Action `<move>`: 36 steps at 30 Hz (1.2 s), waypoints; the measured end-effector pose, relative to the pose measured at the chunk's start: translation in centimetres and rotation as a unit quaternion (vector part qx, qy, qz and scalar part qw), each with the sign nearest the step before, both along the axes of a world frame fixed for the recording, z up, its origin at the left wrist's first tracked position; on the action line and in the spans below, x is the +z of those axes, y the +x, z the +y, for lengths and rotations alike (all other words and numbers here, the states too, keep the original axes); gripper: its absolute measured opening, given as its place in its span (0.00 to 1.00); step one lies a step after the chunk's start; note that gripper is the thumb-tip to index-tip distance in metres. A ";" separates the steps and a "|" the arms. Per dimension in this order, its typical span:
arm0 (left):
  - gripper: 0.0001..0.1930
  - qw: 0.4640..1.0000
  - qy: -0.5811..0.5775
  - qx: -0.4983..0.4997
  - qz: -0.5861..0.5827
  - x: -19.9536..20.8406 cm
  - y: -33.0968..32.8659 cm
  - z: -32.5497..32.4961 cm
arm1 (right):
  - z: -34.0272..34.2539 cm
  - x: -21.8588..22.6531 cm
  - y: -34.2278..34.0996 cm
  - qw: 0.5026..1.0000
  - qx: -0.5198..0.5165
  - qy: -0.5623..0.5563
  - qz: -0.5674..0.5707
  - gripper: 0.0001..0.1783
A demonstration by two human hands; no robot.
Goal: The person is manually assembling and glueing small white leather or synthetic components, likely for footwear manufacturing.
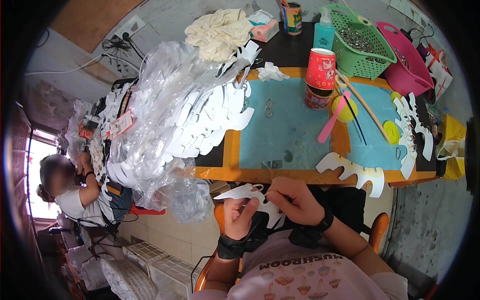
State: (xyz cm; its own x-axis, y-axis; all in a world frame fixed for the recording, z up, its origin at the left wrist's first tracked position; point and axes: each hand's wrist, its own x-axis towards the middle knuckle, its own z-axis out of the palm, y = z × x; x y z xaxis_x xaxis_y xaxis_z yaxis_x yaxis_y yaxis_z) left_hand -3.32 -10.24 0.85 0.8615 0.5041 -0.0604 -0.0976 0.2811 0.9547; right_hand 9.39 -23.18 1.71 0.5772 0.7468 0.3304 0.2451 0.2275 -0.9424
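Head view: I see a white, jagged-edged flat cut-out piece [247,194] held just below the near edge of the orange-bordered blue table [295,135]. The left hand [239,217] grips its lower part, fingers curled shut around it. The right hand [295,200] pinches its upper edge, thumb and forefinger closed. Whatever small item sits at the pinch is too small for me to tell. The piece's lower end is hidden behind the hands.
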 end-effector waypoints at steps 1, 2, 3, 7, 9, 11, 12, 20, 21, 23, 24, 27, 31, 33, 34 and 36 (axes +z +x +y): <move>0.11 0.996 -0.082 -0.012 -0.015 -0.1 0.0 -0.1 | 0.0 -0.3 -0.1 0.998 0.032 -0.002 0.053 0.10; 0.11 0.997 -0.081 -0.011 -0.014 -0.3 -0.1 -0.1 | 0.0 -0.7 -0.2 0.992 0.064 -0.004 0.107 0.10; 0.12 0.997 -0.075 -0.021 -0.024 -0.5 -0.2 -0.2 | 0.0 -1.0 -0.3 0.992 0.062 -0.004 0.107 0.10; 0.16 0.966 -0.221 -0.083 -0.107 -0.6 -0.1 0.0 | 0.1 -1.6 -0.8 0.969 0.132 -0.020 0.207 0.12; 0.15 0.969 -0.211 -0.099 -0.082 -0.7 -0.1 0.5 | 0.2 -1.8 -0.9 0.966 0.141 -0.023 0.214 0.12; 0.15 0.971 -0.200 -0.116 -0.058 -0.7 0.1 0.4 | 0.3 -2.1 -0.9 0.969 0.113 -0.012 0.220 0.12; 0.15 0.972 -0.215 -0.076 -0.059 -0.6 0.3 -0.3 | 0.3 -2.1 -1.0 0.968 0.114 -0.012 0.221 0.12; 0.06 0.996 -0.071 0.051 0.003 -1.5 0.2 -1.7 | -0.6 -0.1 -0.4 0.974 0.068 -0.048 0.212 0.12; 0.06 0.998 -0.032 0.045 -0.013 -2.0 0.1 -1.6 | -0.6 -0.1 -0.4 0.974 0.068 -0.049 0.212 0.12; 0.03 0.999 0.003 0.031 -0.036 -2.9 -0.2 -0.9 | -0.6 0.0 -0.3 0.976 0.062 -0.035 0.207 0.13; 0.09 0.998 0.036 0.015 -0.058 -2.5 0.1 -0.8 | -0.7 -0.1 -0.2 0.976 0.062 -0.035 0.208 0.13; 0.04 0.994 -0.098 0.049 0.024 -0.4 0.4 -1.3 | -0.7 -0.6 0.1 0.952 0.101 0.013 0.290 0.09; 0.04 0.992 -0.098 0.077 0.025 0.3 0.7 -1.8 | -0.5 -0.7 -0.1 0.962 0.118 -0.010 0.246 0.06; 0.03 0.996 -0.053 0.077 -0.012 -0.4 0.6 -1.8 | -0.5 -0.6 -0.1 0.959 0.116 -0.009 0.259 0.05; 0.03 0.996 -0.053 0.077 -0.012 -0.3 0.6 -1.7 | -0.6 -0.6 0.0 0.964 0.108 -0.011 0.243 0.06; 0.04 0.999 0.037 0.032 0.014 0.1 0.6 -1.3 | -0.8 -0.6 0.1 0.969 0.102 -0.014 0.227 0.07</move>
State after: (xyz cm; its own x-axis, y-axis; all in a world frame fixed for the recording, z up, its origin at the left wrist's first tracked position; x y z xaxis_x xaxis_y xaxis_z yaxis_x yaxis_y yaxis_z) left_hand -2.77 -11.59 0.92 0.8261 0.5618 -0.0450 -0.0854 0.2037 0.9753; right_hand 9.49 -23.94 1.10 0.4980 0.8654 0.0559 -0.2428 0.2010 -0.9490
